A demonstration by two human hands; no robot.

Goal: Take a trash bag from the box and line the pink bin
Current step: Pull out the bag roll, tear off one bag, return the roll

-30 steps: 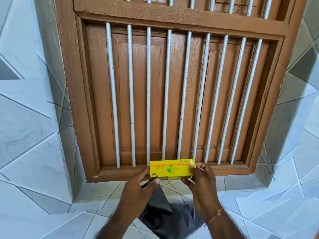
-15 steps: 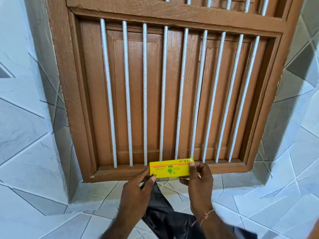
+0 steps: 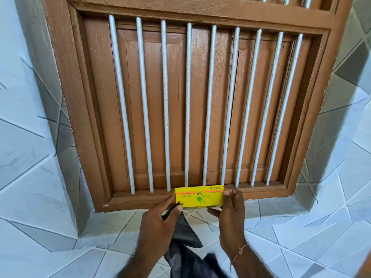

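Both hands hold a yellow box [image 3: 199, 196] at the window sill [image 3: 140, 199], left hand [image 3: 158, 223] pinching a black bag [image 3: 185, 229].

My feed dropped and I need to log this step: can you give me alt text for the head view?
Two hands hold a yellow trash bag box at the sill of a brown barred window. The left hand pinches a black trash bag that hangs below the box's left end; the right hand grips the right end. White tiled wall surrounds; no bin is visible.

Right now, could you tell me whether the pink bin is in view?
No, only the yellow trash bag box, black bag and both hands show.
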